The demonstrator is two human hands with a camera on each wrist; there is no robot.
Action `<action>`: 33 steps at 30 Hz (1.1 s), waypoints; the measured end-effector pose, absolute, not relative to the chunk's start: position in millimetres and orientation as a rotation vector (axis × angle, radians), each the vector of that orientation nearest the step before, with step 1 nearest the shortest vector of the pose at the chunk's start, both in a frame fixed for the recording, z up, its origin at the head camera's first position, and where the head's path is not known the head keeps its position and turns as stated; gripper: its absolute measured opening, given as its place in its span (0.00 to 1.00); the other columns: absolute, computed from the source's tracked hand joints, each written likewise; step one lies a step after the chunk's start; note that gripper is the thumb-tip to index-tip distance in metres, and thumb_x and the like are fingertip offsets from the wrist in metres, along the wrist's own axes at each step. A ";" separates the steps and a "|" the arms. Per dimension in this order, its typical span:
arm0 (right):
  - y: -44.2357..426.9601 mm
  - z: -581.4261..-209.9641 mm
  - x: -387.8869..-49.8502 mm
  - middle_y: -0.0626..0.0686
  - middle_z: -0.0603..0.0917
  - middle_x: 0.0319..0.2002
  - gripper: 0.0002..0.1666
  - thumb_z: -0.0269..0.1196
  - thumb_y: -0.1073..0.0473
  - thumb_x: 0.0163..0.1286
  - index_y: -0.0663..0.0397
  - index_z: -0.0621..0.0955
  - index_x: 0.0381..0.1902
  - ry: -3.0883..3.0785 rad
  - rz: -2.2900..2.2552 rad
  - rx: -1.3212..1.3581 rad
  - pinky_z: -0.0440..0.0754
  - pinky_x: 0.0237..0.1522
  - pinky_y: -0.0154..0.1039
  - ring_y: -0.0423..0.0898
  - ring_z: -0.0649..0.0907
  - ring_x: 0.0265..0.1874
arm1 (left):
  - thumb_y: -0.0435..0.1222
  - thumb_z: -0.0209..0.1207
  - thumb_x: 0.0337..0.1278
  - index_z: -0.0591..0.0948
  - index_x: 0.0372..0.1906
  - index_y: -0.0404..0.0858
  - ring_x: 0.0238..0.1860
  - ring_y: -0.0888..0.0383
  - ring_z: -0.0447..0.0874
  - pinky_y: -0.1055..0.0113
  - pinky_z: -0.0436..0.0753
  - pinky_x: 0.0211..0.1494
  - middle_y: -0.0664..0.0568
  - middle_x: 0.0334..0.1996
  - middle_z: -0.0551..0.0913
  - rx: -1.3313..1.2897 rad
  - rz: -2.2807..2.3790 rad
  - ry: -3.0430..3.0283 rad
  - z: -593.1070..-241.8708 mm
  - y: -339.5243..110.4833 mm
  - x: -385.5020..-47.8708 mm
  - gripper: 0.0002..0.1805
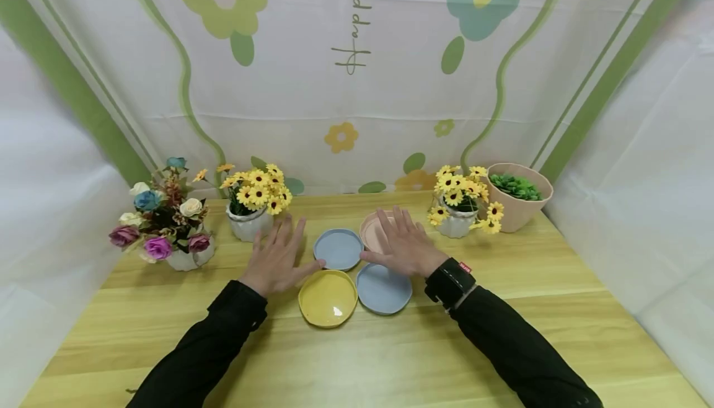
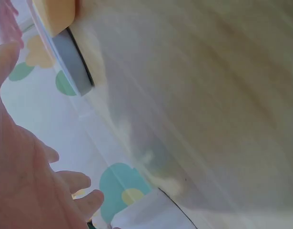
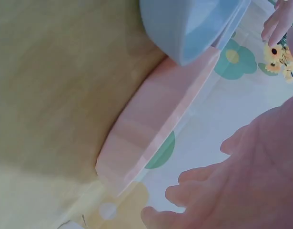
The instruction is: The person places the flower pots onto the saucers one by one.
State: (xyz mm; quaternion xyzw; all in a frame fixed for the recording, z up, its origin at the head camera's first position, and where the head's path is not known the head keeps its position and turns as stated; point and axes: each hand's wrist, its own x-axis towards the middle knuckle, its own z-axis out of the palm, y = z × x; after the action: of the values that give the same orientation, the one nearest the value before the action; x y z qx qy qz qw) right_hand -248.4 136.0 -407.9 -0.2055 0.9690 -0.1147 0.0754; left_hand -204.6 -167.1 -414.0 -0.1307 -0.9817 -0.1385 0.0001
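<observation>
Four round shallow dishes would be too exact a tally, so several sit close together mid-table: a yellow dish (image 1: 328,299) in front, a blue dish (image 1: 338,249) behind it, a second blue dish (image 1: 385,291) at front right and a pink dish (image 1: 368,234) at back right. My left hand (image 1: 276,260), fingers spread, is left of the group, its thumb near the yellow and rear blue dishes. With fingers spread too, my right hand (image 1: 404,248) hovers over the pink dish and partly hides it. Neither hand holds anything; the right wrist view shows a gap between palm and pink dish (image 3: 141,119).
A pot of mixed artificial flowers (image 1: 189,253) stands at far left, beside a white pot of yellow flowers (image 1: 251,225). At back right are another yellow-flowered pot (image 1: 457,223) and a pink pot with green leaves (image 1: 519,206). A printed cloth (image 1: 290,85) hangs behind the table.
</observation>
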 end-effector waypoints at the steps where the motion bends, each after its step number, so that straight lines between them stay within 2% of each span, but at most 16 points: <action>1: 136.4 -406.4 -248.1 0.68 0.36 0.86 0.67 0.50 0.16 0.70 0.48 0.39 0.88 2.900 -0.368 -0.606 0.47 0.82 0.74 0.69 0.41 0.85 | 0.69 0.54 0.69 0.46 0.87 0.41 0.86 0.33 0.41 0.25 0.40 0.83 0.34 0.86 0.44 -0.408 -0.440 -3.081 -413.7 -167.9 -203.7 0.58; 6: 141.1 -403.6 -240.8 0.65 0.33 0.86 0.69 0.57 0.18 0.68 0.45 0.38 0.88 2.854 -0.499 -0.602 0.43 0.82 0.74 0.66 0.39 0.86 | 0.68 0.55 0.70 0.46 0.87 0.40 0.86 0.31 0.39 0.26 0.38 0.84 0.33 0.86 0.43 -0.408 -0.476 -3.079 -415.3 -173.2 -199.9 0.57; 8: 144.3 -402.3 -235.0 0.66 0.36 0.86 0.70 0.60 0.19 0.67 0.46 0.40 0.88 2.846 -0.537 -0.632 0.49 0.81 0.74 0.67 0.42 0.86 | 0.68 0.54 0.70 0.46 0.87 0.39 0.86 0.31 0.37 0.26 0.37 0.83 0.32 0.86 0.42 -0.411 -0.497 -3.083 -416.2 -176.2 -198.0 0.57; 10: 147.5 -399.9 -228.0 0.68 0.40 0.86 0.72 0.63 0.18 0.64 0.46 0.42 0.88 2.843 -0.562 -0.653 0.60 0.78 0.73 0.68 0.49 0.85 | 0.68 0.54 0.71 0.45 0.87 0.39 0.86 0.31 0.36 0.26 0.36 0.83 0.32 0.86 0.41 -0.413 -0.524 -3.088 -416.7 -179.9 -195.9 0.57; 12: 150.6 -397.2 -220.9 0.70 0.49 0.84 0.74 0.65 0.17 0.60 0.48 0.47 0.88 2.858 -0.568 -0.678 0.76 0.70 0.67 0.69 0.63 0.79 | 0.68 0.52 0.71 0.43 0.87 0.40 0.86 0.32 0.34 0.26 0.35 0.83 0.33 0.86 0.38 -0.405 -0.547 -3.098 -416.4 -183.7 -193.7 0.57; 14: 153.2 -394.6 -214.2 0.69 0.58 0.78 0.75 0.67 0.15 0.55 0.51 0.53 0.86 2.873 -0.550 -0.690 0.86 0.56 0.57 0.65 0.75 0.67 | 0.68 0.52 0.72 0.41 0.87 0.42 0.86 0.32 0.32 0.24 0.35 0.82 0.34 0.86 0.37 -0.401 -0.568 -3.098 -415.6 -187.6 -192.2 0.57; 17: 156.9 -393.1 -205.4 0.64 0.68 0.66 0.75 0.69 0.13 0.49 0.53 0.62 0.81 2.886 -0.482 -0.689 0.84 0.38 0.42 0.54 0.78 0.50 | 0.68 0.52 0.72 0.40 0.88 0.47 0.86 0.31 0.32 0.21 0.37 0.80 0.34 0.86 0.36 -0.392 -0.565 -3.076 -413.7 -192.7 -189.7 0.56; 19: 158.3 -393.3 -199.6 0.60 0.70 0.60 0.74 0.70 0.13 0.46 0.52 0.66 0.78 2.877 -0.440 -0.679 0.80 0.34 0.39 0.51 0.77 0.46 | 0.67 0.53 0.72 0.40 0.88 0.48 0.85 0.30 0.35 0.20 0.40 0.79 0.33 0.86 0.37 -0.382 -0.543 -3.055 -412.7 -196.3 -187.8 0.55; 23: 159.3 -397.6 -191.1 0.57 0.72 0.56 0.71 0.72 0.13 0.42 0.51 0.70 0.73 2.864 -0.421 -0.671 0.83 0.36 0.41 0.50 0.77 0.47 | 0.66 0.53 0.72 0.43 0.88 0.46 0.83 0.25 0.42 0.20 0.45 0.79 0.29 0.85 0.41 -0.337 -0.517 -3.043 -410.4 -203.7 -182.5 0.54; 26: 158.9 -402.3 -187.8 0.57 0.73 0.57 0.71 0.73 0.14 0.41 0.53 0.71 0.71 2.862 -0.431 -0.685 0.86 0.40 0.44 0.50 0.78 0.49 | 0.67 0.54 0.72 0.44 0.87 0.37 0.81 0.21 0.45 0.21 0.48 0.79 0.24 0.83 0.42 -0.293 -0.534 -3.051 -408.6 -208.1 -179.0 0.57; 30: 157.3 -408.6 -187.5 0.57 0.74 0.56 0.72 0.74 0.14 0.41 0.56 0.70 0.71 2.872 -0.427 -0.726 0.88 0.42 0.46 0.51 0.78 0.50 | 0.67 0.55 0.70 0.41 0.84 0.25 0.79 0.18 0.48 0.22 0.52 0.79 0.20 0.82 0.41 -0.251 -0.553 -3.051 -408.0 -214.0 -177.7 0.63; 33: 155.6 -412.4 -187.7 0.56 0.75 0.55 0.72 0.75 0.15 0.40 0.57 0.70 0.70 2.886 -0.411 -0.751 0.88 0.43 0.46 0.50 0.78 0.49 | 0.66 0.57 0.70 0.36 0.81 0.20 0.79 0.19 0.45 0.25 0.53 0.80 0.17 0.81 0.37 -0.231 -0.597 -3.040 -410.0 -219.8 -179.9 0.66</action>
State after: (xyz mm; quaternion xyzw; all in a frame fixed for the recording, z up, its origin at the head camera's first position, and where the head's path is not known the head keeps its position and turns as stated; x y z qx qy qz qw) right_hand -187.7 155.6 -412.4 -0.2489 0.9567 -0.1361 0.0657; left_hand -179.9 -219.8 -410.0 -0.0744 -0.9784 -0.1920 0.0177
